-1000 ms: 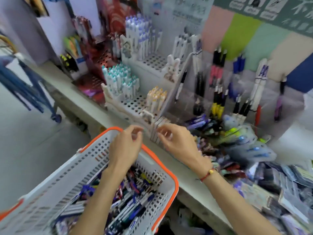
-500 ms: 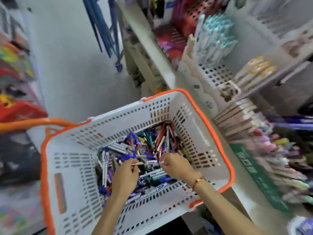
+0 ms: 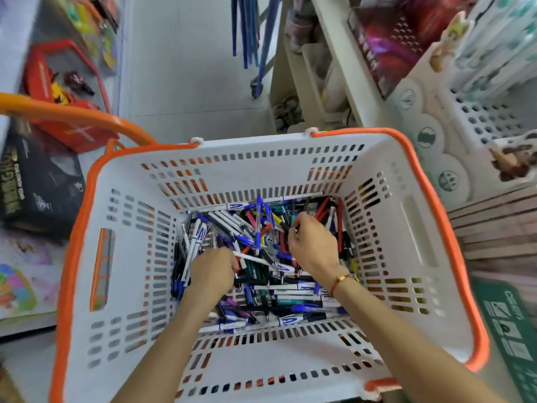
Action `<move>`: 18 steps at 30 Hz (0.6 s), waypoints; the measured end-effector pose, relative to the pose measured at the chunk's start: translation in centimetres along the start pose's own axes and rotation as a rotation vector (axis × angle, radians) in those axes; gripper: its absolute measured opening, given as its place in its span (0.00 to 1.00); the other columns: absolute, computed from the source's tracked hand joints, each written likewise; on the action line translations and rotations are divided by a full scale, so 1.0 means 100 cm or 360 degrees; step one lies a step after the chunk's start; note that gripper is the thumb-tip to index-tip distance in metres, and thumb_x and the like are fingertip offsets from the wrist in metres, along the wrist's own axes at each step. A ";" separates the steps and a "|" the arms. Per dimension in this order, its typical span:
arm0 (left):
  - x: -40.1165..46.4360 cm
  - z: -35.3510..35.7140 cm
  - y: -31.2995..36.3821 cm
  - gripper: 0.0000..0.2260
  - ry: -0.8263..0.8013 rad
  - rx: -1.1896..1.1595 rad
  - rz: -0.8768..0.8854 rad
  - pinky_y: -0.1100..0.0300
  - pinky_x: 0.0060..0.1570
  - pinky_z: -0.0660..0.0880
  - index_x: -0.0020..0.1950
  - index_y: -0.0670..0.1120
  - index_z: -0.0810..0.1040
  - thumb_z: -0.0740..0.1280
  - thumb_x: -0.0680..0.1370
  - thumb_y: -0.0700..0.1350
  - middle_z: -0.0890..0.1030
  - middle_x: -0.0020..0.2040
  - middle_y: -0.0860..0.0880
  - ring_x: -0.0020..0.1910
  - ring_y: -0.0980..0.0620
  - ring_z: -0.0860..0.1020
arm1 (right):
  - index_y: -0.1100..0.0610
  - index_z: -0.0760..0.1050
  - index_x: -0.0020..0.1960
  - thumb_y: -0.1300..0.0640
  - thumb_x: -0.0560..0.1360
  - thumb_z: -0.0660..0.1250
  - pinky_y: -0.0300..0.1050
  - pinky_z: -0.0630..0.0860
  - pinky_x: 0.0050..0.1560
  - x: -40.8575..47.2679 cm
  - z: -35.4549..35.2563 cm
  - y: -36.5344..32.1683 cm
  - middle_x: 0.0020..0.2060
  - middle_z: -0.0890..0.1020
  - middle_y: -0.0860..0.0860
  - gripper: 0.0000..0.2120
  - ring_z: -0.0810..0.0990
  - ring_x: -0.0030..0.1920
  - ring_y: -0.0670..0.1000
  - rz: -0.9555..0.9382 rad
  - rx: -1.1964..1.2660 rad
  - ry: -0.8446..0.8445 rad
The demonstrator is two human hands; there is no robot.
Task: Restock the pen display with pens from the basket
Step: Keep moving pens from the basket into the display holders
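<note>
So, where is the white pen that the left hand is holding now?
In the head view, the white pen lies near the middle of the basket, above the pen pile, running from the left hand towards the right hand.

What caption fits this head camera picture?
Both hands, left hand and right hand, dig among pens in the basket.

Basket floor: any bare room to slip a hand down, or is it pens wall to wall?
No bare floor shows in the basket: the pens cover it wall to wall. Free room lies only above the pile, along the slotted walls, widest at the near wall. Crowded mid-pile, where the left hand holds a white pen and the right hand digs.
</note>
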State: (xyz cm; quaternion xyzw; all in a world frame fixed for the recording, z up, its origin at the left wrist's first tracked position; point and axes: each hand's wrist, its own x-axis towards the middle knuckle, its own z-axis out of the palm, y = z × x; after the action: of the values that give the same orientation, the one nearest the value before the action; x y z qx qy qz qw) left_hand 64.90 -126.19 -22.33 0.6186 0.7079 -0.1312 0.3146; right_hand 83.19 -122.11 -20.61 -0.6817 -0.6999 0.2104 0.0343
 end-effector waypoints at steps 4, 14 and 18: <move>0.012 -0.004 -0.002 0.17 0.0277 -0.0412 -0.0023 0.60 0.28 0.65 0.58 0.50 0.80 0.59 0.78 0.33 0.78 0.55 0.47 0.35 0.51 0.74 | 0.62 0.71 0.58 0.35 0.78 0.59 0.49 0.74 0.50 0.033 0.008 -0.015 0.55 0.78 0.56 0.29 0.76 0.58 0.57 0.0127 -0.0314 -0.0083; 0.014 0.010 0.004 0.23 -0.0275 -0.0542 0.0235 0.55 0.46 0.74 0.75 0.48 0.65 0.54 0.80 0.35 0.70 0.71 0.46 0.55 0.44 0.75 | 0.69 0.43 0.76 0.45 0.73 0.72 0.46 0.72 0.62 0.040 0.061 -0.044 0.71 0.62 0.63 0.50 0.65 0.70 0.59 0.0619 -0.0221 -0.0229; 0.009 0.002 0.006 0.19 -0.0070 -0.0660 0.0044 0.57 0.34 0.72 0.72 0.49 0.69 0.55 0.81 0.39 0.79 0.55 0.46 0.38 0.50 0.77 | 0.68 0.43 0.76 0.54 0.73 0.72 0.50 0.74 0.59 0.034 0.055 -0.037 0.67 0.70 0.63 0.47 0.72 0.65 0.60 0.0533 0.0000 -0.0234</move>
State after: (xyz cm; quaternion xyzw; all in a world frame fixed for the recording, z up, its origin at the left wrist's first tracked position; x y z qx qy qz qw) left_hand 65.47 -125.51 -22.94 0.5473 0.7041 0.0082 0.4524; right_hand 77.63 -120.11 -25.18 -0.7715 -0.5772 0.2624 -0.0526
